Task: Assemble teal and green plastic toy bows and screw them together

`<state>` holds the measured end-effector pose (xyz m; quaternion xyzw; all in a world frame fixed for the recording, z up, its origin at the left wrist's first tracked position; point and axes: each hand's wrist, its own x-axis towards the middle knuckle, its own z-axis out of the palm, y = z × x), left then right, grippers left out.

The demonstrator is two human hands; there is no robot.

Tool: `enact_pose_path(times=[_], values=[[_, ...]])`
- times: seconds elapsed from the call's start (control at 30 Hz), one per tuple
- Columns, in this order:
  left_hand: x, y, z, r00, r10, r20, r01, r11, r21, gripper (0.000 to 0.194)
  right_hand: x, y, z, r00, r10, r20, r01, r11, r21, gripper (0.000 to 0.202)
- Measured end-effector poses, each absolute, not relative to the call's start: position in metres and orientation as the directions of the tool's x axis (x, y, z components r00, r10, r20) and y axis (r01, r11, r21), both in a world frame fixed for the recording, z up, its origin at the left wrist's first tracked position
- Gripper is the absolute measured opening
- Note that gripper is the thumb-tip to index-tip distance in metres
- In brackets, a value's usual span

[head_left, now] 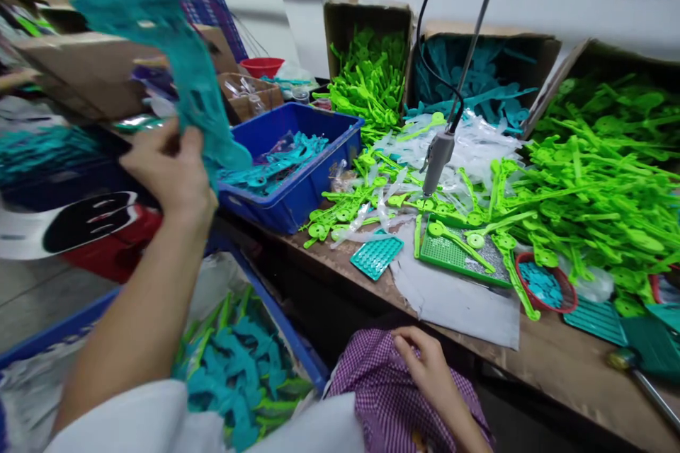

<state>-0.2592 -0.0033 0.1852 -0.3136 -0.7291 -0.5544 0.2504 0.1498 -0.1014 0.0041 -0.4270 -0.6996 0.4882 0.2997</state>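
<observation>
Raised at the upper left, my left hand (173,166) is closed around a long, flat teal plastic part (199,78). The part is somewhat blurred and stands roughly upright above the hand, its top cut off by the frame edge. Beside it is a blue bin (297,198) with more teal parts (287,163) inside. My right hand (425,361) rests on the purple checkered cloth (366,375) over my lap, fingers loosely extended and holding nothing visible. Below my left forearm, another blue bin (276,315) contains teal and lime-green pieces (239,368).
Lime-green parts (610,191) heap over the workbench (574,375). A grey electric screwdriver (438,159) hangs above a green tray (451,265). A red bowl (568,297) contains small blue pieces. Filled cardboard boxes (366,10) line the wall. A hammer-like tool (627,361) lies at right.
</observation>
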Motion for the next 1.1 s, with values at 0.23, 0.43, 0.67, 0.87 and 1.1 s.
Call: enact_pose_path(times=[0.23, 0.43, 0.67, 0.87, 1.1], values=[[-0.08, -0.099, 0.04, -0.716, 0.598, 0.359, 0.489, 0.064, 0.87, 0.026, 0.091, -0.038, 0.065, -0.345, 0.853, 0.391, 0.109, 0.45, -0.886, 0.077], [-0.013, -0.134, 0.005, -0.634, 0.764, 0.117, 0.276, 0.082, 0.958, 0.022, 0.111, -0.047, 0.045, -0.579, 0.802, 0.148, 0.1, 0.25, -0.963, 0.048], [0.027, -0.089, 0.021, 0.047, 0.997, -0.055, 0.037, 0.054, 0.998, 0.071, 0.169, -0.037, 0.045, -0.223, 0.961, 0.162, 0.07, 0.182, -0.981, 0.041], [0.083, -0.081, -0.009, -0.013, 1.0, 0.02, 0.076, -0.019, 0.997, 0.064, 0.225, -0.046, 0.053, 0.086, 0.926, 0.368, 0.202, 0.346, -0.917, 0.04], [0.065, -0.165, -0.101, 0.168, 0.947, 0.273, 0.186, -0.302, 0.935, 0.047, 0.234, -0.142, 0.009, -0.156, 0.497, 0.854, 0.483, 0.792, -0.373, 0.047]])
